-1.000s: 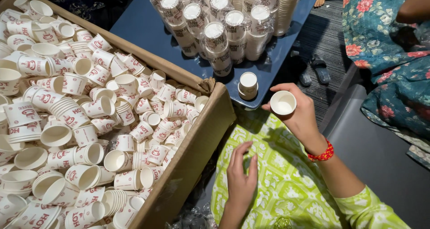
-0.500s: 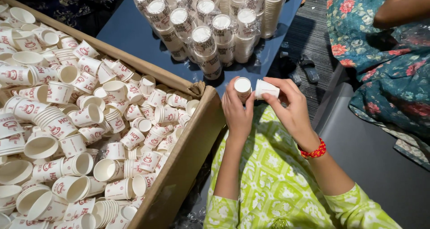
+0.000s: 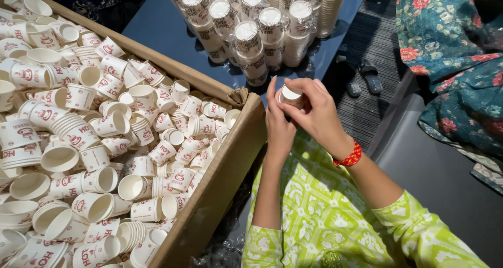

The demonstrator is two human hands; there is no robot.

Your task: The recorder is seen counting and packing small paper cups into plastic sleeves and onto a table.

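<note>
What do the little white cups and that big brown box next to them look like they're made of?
The small cup held in both hands looks like thin matte white paper with a rolled rim. The box looks like plain brown corrugated cardboard, with raw, slightly frayed edges.

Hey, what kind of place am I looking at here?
Probably a small packing workshop for paper cups: a cardboard box full of loose cups, and plastic-wrapped cup stacks on a blue table.

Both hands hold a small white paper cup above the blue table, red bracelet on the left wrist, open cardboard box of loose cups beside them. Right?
Not quite: the head view shows the red beaded bracelet on the right wrist, not the left. The rest holds: left hand and right hand hold the small white paper cup above the blue table, beside the open cardboard box.
</note>
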